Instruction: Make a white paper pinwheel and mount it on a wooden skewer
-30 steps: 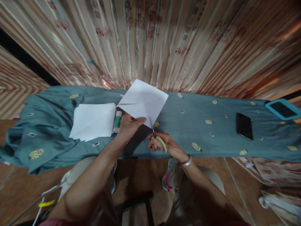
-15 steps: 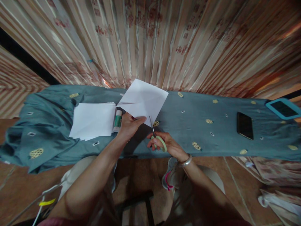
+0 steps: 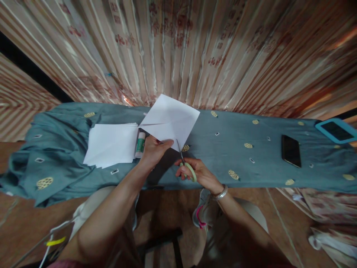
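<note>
My left hand [image 3: 155,149] pinches the lower edge of a white sheet of paper [image 3: 173,118], thumb on top. The sheet is held up at an angle, with a crease or slit on its left side. In my right hand [image 3: 195,169] is a pair of scissors [image 3: 190,170] with pale green handles, fingers through the loops. Their blades lie across the sheet's lower corner, just right of my left thumb. Beside my left hand stands or lies a glue stick [image 3: 140,145] with a green label, next to a stack of white paper [image 3: 113,144].
A teal cloth [image 3: 267,167] with pineapple prints covers the long narrow table. On its right lie a dark phone [image 3: 290,150] and a blue-framed tablet [image 3: 337,130]. A pleated curtain [image 3: 178,52] hangs along the far edge.
My right hand and the scissors have shifted very slightly, and the handles look a little closer together. The paper and my left hand keep nearly the same place.
</note>
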`<state>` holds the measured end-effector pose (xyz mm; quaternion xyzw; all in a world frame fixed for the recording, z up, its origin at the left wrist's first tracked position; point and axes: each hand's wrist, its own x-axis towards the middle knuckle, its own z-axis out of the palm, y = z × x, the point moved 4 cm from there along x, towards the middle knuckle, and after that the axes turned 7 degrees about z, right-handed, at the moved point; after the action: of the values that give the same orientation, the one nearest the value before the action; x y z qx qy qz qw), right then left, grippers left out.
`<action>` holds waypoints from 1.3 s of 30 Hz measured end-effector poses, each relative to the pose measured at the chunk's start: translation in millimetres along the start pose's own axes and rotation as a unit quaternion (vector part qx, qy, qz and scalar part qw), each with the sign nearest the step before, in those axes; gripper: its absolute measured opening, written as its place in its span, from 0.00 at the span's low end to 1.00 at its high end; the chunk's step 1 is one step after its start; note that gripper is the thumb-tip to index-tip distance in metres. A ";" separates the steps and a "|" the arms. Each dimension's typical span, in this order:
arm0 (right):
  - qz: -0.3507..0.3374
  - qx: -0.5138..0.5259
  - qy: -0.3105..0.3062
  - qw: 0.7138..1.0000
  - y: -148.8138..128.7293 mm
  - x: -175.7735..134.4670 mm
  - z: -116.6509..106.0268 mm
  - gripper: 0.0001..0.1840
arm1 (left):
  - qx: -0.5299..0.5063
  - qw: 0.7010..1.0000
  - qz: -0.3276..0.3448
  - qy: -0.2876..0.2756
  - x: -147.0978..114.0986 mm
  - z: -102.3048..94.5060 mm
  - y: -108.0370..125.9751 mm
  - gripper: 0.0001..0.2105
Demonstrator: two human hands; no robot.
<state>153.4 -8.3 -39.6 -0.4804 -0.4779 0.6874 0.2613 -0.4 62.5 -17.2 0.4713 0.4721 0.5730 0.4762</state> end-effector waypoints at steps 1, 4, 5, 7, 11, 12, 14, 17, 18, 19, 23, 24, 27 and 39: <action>0.000 0.004 -0.001 1.000 0.4 0.6 0.1 0.31 | 0.003 1.000 -0.001 0.001 -0.1 -0.2 0.1 0.11; 0.000 0.013 0.000 1.000 0.7 1.4 0.3 0.30 | 0.014 1.000 -0.007 0.004 -0.2 -1.3 0.0 0.11; 0.001 0.015 0.001 1.000 0.5 1.5 0.4 0.30 | 0.016 1.000 -0.008 0.005 -0.2 -1.6 0.0 0.11; 0.007 0.020 0.003 1.000 0.3 1.4 0.8 0.30 | 0.020 1.000 -0.008 0.007 0.0 -2.2 0.2 0.09; 0.004 0.020 0.007 1.000 0.4 1.0 1.0 0.29 | 0.015 1.000 -0.004 0.009 0.2 -2.1 1.4 0.07; 0.003 0.021 0.008 1.000 0.9 1.0 0.9 0.29 | 0.009 1.000 -0.004 0.009 0.2 -1.8 1.6 0.07; 0.003 0.024 0.009 1.000 2.2 1.3 0.5 0.29 | 0.000 1.000 -0.003 0.009 0.4 -1.4 1.5 0.07; 0.004 0.030 0.009 1.000 3.7 2.3 -0.2 0.28 | 0.003 1.000 -0.005 0.013 1.1 -1.9 -0.3 0.08; 0.003 0.032 0.009 0.999 3.8 2.6 -0.3 0.27 | 0.004 1.000 -0.005 0.015 1.4 -2.2 -1.0 0.08; 0.003 0.034 0.009 0.999 3.7 2.9 -0.3 0.27 | 0.005 1.000 -0.004 0.016 1.8 -2.5 -1.7 0.09; 0.005 0.039 0.013 0.999 2.3 3.2 -0.2 0.24 | 0.004 1.000 -0.001 0.017 3.1 -3.0 -3.1 0.09; 0.006 0.040 0.015 0.999 2.1 3.2 -0.2 0.24 | 0.002 1.000 0.000 0.017 3.3 -3.0 -2.9 0.09; 0.004 0.041 0.016 0.999 2.7 3.5 0.0 0.23 | -0.009 1.000 -0.002 0.019 3.5 -2.7 -1.8 0.11; -0.024 0.001 0.028 0.999 2.3 2.7 -2.3 0.28 | -0.031 0.998 -0.026 -0.040 -4.5 5.8 -2.7 0.11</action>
<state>154.7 -6.1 -43.0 -0.4874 -0.4812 0.6679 0.2911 6.1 58.8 -19.6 0.4667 0.4470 0.5553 0.5234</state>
